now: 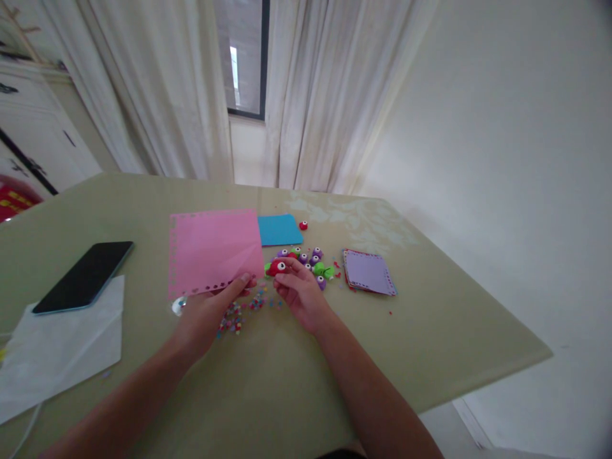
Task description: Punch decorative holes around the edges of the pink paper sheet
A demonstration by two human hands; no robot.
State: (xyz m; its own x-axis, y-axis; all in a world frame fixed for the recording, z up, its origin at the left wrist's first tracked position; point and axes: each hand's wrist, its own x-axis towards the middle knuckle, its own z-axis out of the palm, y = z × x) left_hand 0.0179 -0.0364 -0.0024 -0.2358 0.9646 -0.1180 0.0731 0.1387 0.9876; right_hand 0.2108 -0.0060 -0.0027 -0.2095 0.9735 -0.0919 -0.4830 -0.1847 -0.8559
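Note:
A sheet of pink paper (215, 248), with small shapes punched along its left and bottom edges, is held up in my left hand (205, 312), thumb on top at the lower right corner. My right hand (303, 293) grips a red craft punch (277, 268) with an eye on its side, close to the sheet's right edge. I cannot tell whether the punch touches the paper. Several purple craft punches (316, 252) and a green craft punch (324, 270) lie just behind my right hand, partly hidden. Colourful punched paper bits (234, 317) are scattered between my hands.
A blue card (280, 230) lies behind the pink sheet, beside a small red punch (303, 225). To the right is a stack of punched paper with lilac on top (369, 272). A black phone (85, 278) rests partly on white paper (71, 357) at left.

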